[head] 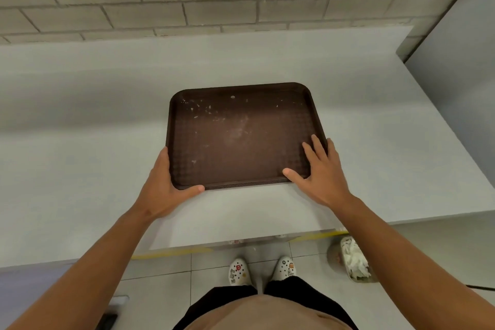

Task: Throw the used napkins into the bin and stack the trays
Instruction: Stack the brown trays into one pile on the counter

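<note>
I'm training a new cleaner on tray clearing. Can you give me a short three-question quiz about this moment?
1. True or false: used napkins lie on the top tray.
2. Where is the bin holding the napkins? A) on the counter B) on the floor to the person's right C) behind the trays
3. Which hand lays its fingers flat inside the top tray of the tray stack?

Key
1. False: only small crumbs and smears show.
2. B.
3. The right hand; the left hand clasps the near left corner, on the counter.
</note>
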{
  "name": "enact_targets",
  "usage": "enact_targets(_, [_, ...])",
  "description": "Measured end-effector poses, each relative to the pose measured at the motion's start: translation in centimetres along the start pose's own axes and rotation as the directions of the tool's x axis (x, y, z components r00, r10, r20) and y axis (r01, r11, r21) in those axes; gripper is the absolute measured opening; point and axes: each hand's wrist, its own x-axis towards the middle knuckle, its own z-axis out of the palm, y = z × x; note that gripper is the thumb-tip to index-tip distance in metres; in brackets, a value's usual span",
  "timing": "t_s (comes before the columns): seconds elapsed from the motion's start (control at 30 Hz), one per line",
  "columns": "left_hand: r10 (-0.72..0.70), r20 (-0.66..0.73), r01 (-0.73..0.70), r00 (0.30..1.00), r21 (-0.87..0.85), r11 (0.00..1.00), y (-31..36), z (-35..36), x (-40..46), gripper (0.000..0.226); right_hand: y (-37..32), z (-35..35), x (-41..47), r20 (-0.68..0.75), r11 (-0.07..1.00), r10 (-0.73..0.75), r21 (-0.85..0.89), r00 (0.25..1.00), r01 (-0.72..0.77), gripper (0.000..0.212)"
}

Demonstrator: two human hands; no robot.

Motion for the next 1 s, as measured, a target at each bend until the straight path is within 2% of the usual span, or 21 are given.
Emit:
enact_targets(0.27, [-0.012, 0.0, 0.012, 1.0, -0.006, 1.0, 0.2, 0.1, -0.4, 0.115, 0.6, 0.1, -0.2, -0.033, 1.0, -0.005, 0.007, 0.999, 0.006, 0.098])
enact_targets(0.33, [0.004, -0.008, -0.004, 1.0, 0.012, 1.0, 2.6, 3.2, 1.0, 0.113, 4.5, -1.2, 0.7, -0.048, 0.999, 0.016, 0.029, 0.999, -0.015, 0.097])
enact_targets(0.57, [0.002, 0.004, -0.002, 1.0, 0.002, 1.0, 3.3, 4.1, 1.4, 0.116, 5.6, -1.2, 0.9, -0.052, 0.999, 0.016, 0.034, 0.999, -0.014, 0.096])
enact_targets(1.0, [0.027, 0.012, -0.027, 1.0, -0.012, 1.0, 10.8, 13.6, 4.3, 0.11, 17.5, -4.5, 2.4, -0.1, 0.999, -0.016, 0.035, 0.995, 0.019, 0.096])
